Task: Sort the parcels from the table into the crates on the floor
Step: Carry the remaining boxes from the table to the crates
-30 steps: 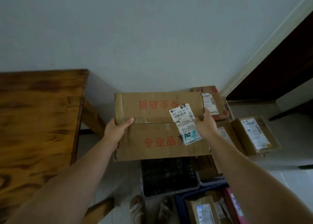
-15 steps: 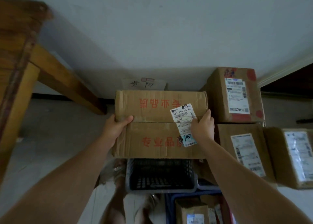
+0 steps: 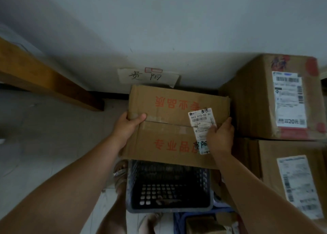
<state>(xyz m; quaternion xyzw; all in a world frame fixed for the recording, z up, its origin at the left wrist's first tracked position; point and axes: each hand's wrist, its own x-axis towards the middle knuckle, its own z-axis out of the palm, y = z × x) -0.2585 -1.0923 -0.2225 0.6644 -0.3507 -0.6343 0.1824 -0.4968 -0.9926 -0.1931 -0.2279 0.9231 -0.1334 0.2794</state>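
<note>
Your left hand (image 3: pixel 126 125) gripped the left end of the cardboard parcel (image 3: pixel 169 131), thumb curled over its top, while your right hand (image 3: pixel 220 138) clasped the right end, thumb lying on the white shipping label (image 3: pixel 200 118). You held the parcel level above the dark mesh crate (image 3: pixel 169 186), which stood near the floor's far edge, below a handwritten paper sign (image 3: pixel 148 76) on the wall.
</note>
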